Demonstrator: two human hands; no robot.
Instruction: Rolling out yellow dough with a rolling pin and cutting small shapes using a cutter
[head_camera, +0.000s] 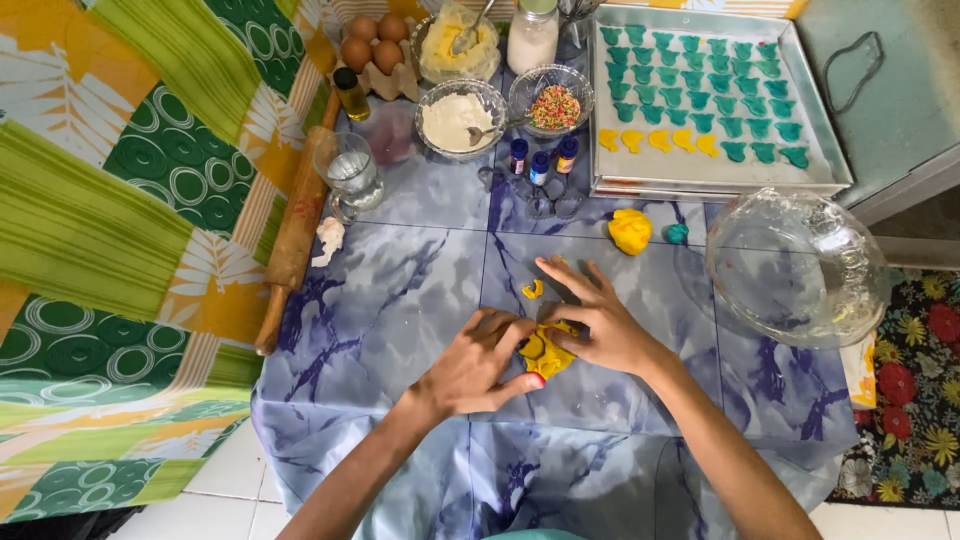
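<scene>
Head view: both hands (540, 345) press flat yellow dough (545, 352), no clear long axis.

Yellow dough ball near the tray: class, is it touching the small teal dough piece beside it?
Apart. The head view shows a strip of blue cloth between the yellow dough ball and the teal dough piece.

A home kitchen: eggs (375, 42), rolling pin (296, 225), baking tray (820, 170), tiled floor.

Pretty busy table: a tray (828, 170) of teal and yellow cutouts up top, a rolling pin (296, 232) along the left edge, eggs (372, 42), a flour bowl (458, 118), a sprinkles bowl (553, 100), and a big glass bowl (795, 265) on the right.
</scene>
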